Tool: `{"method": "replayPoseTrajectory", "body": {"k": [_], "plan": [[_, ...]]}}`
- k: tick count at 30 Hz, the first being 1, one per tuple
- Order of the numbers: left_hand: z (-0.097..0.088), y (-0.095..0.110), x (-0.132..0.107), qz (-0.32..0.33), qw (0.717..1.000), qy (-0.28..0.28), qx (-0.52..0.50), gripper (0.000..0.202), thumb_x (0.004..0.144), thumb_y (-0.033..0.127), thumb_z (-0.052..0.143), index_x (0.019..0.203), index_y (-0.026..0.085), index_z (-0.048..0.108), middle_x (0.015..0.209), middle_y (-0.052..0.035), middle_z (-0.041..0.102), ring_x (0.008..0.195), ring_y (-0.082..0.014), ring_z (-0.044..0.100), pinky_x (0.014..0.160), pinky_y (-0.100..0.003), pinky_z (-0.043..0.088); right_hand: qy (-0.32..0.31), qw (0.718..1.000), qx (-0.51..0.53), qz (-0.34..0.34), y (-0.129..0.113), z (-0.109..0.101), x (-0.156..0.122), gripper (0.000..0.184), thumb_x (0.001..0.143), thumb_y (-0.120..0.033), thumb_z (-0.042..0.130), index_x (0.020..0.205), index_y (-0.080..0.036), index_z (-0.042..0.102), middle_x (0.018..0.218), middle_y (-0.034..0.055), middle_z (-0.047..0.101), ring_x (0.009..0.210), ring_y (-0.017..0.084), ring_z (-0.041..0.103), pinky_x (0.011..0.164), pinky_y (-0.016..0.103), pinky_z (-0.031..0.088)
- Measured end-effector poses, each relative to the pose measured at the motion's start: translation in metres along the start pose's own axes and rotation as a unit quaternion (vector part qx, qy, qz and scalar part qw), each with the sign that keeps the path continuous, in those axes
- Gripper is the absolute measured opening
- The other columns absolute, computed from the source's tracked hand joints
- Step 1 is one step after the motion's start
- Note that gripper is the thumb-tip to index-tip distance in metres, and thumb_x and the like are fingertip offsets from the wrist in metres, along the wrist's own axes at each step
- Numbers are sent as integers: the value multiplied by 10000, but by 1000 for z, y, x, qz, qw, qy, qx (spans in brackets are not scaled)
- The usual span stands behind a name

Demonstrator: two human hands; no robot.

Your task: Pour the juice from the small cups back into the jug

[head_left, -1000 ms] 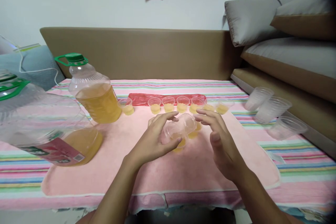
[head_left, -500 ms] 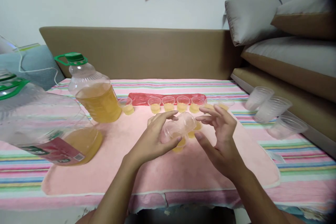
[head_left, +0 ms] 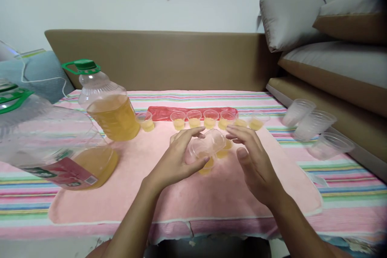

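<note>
Tilted in the grip of my left hand (head_left: 178, 155) is a clear plastic cup (head_left: 208, 142), its base pointing up and to the right. Whether it is one cup or a nested stack I cannot tell. My right hand (head_left: 255, 161) is open just right of the cup's base, fingers stretched and the palm facing it. Below and behind the held cup stand a cup of yellow drink (head_left: 207, 165) and another filled cup (head_left: 224, 151), both partly hidden. Farther back is a row of several small cups (head_left: 211, 120) holding the same yellow liquid.
On the left stand two large jugs, a rear green-capped jug (head_left: 113, 117) and a nearer jug (head_left: 90, 165), both with yellow liquid. Clear cup stacks (head_left: 314, 125) lie at right, by piled cushions (head_left: 338, 60). A red plastic bag (head_left: 163, 113) lies behind the row; a pink mat (head_left: 127, 201) is underneath.
My right hand has turned slightly, its fingers now straighter and closer together, with the thumb drawn back from the cup. My left hand and its cup have stayed in place.
</note>
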State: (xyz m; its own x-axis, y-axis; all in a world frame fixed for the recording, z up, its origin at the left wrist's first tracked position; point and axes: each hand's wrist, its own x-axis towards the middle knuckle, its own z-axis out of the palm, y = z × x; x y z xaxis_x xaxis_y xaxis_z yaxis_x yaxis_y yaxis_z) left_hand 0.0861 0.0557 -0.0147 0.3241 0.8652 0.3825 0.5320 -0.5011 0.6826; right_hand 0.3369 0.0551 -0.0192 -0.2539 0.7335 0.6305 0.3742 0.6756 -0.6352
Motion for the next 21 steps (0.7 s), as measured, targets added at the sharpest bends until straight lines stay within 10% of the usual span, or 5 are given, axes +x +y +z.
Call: {"method": "replayPoseTrajectory", "body": {"k": [9, 21], "plan": [[-3, 7, 0, 24, 999, -13, 24, 697, 963, 345, 834, 1547, 306, 454, 1464, -57, 655, 1404, -288, 565, 1215, -518, 358, 11, 999, -9, 34, 0, 7, -2, 775, 963, -449, 813, 1621, -391, 408, 1597, 95, 548, 1309, 288, 665, 1121, 547, 573], [-2, 7, 2, 56, 998, -6, 28, 796, 933, 273, 871, 1571, 353, 402, 1469, -28, 650, 1425, -279, 533, 1211, -494, 357, -33, 997, -71, 19, -7, -6, 2, 561, 960, -400, 798, 1468, -324, 573, 1363, 61, 740, 1228, 274, 729, 1060, 484, 619]]}}
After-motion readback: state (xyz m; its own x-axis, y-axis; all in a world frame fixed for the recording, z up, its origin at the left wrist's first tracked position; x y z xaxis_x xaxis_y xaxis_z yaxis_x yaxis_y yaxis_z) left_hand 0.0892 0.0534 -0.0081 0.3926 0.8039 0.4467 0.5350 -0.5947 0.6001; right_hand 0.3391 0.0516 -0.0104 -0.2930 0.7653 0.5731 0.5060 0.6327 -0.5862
